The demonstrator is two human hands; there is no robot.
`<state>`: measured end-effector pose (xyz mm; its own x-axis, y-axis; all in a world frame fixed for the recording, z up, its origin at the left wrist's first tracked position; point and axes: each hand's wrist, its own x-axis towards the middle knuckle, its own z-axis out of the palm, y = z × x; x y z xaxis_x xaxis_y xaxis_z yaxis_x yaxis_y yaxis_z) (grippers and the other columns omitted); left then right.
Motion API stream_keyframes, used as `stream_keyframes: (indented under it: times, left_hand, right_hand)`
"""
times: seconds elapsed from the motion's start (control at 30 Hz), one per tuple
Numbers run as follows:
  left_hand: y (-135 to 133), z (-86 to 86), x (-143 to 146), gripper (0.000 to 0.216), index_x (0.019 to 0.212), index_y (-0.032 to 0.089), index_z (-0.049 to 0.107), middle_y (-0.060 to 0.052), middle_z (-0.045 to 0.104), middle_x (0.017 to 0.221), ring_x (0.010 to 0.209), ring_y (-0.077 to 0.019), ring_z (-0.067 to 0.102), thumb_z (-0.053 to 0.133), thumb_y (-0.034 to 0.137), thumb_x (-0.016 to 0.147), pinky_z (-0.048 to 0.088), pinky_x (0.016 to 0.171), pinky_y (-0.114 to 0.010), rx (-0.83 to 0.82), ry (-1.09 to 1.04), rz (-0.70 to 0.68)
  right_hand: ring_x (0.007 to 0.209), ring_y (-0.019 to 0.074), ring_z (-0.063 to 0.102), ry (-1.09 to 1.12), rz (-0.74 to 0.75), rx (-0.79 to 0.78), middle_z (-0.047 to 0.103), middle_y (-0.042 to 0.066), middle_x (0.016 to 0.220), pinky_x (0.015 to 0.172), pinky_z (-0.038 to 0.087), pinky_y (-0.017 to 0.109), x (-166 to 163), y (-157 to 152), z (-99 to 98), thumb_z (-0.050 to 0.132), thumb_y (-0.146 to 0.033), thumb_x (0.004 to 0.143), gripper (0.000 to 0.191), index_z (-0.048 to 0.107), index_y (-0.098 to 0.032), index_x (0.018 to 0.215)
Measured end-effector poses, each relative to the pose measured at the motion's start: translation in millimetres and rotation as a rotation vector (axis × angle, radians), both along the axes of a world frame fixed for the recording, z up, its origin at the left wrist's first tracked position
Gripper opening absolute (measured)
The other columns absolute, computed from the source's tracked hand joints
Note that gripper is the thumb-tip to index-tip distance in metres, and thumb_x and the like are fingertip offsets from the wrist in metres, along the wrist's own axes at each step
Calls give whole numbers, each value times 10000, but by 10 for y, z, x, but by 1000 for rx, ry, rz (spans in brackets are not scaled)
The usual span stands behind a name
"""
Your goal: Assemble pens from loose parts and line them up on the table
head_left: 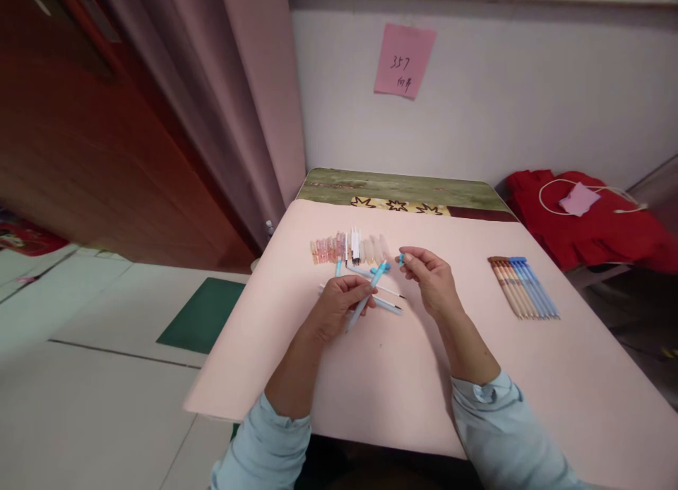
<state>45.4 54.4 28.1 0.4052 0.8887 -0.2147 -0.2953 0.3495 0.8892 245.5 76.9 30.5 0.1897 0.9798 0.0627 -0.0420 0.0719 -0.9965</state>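
My left hand (pixel 342 303) is closed around a light blue pen barrel (pixel 377 275), which slants up and to the right. Pinched in the fingertips of my right hand (pixel 431 275) is a small blue pen part (pixel 401 259), apart from the barrel. Behind my left hand lie loose white pen refills (pixel 389 303) and more light blue pen pieces (pixel 339 267). Farther back, a row holds pink patterned pen pieces (pixel 328 248), white refills (pixel 355 246) and clear pale pieces (pixel 374 248).
Brown and blue pens (pixel 522 287) lie side by side at the right of the pink-covered table (pixel 392 398). A red cloth (pixel 619 222) with a white cable (pixel 545 193) sits beyond the far right corner. A pink note (pixel 405 61) hangs on the wall.
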Motion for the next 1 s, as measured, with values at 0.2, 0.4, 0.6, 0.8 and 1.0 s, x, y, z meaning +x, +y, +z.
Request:
stream_keyframes:
  times: [0.2,0.4,0.6,0.8,1.0]
  left_hand:
    - [-14,18,14,269,780,135,718,-54,663,634,502,-100,533,787,384,704,393,500,-226,-2,54,-43]
    - [-16,27,17,242,778,146,720,-49,668,631,497,-94,531,781,371,715,382,506,-223,-10,47,-47]
    - [-18,34,8,229,782,148,717,-48,672,640,503,-92,536,772,364,728,386,515,-223,-11,59,-53]
    - [-20,22,5,227,793,148,712,-42,669,639,503,-86,536,763,362,741,382,507,-213,2,69,-42]
    - [-32,73,2,240,778,134,706,-46,666,621,515,-94,546,778,355,720,400,519,-212,-13,89,-54]
  right_hand:
    - [731,141,668,210,74,-46,737,53,933,666,555,266,-111,-30,7,766,-462,714,372,672,-198,959]
    - [728,125,675,263,122,-55,744,42,924,710,582,253,-152,-44,28,781,-440,713,347,673,-202,941]
    - [722,128,671,249,118,-42,744,46,921,707,584,264,-154,-55,49,767,-450,728,347,676,-199,950]
    - [753,142,666,236,178,-32,739,44,907,714,568,277,-148,-71,41,781,-442,715,344,696,-200,945]
    - [717,142,641,167,208,-3,727,27,807,726,535,295,-99,-71,38,784,-423,715,325,707,-194,931]
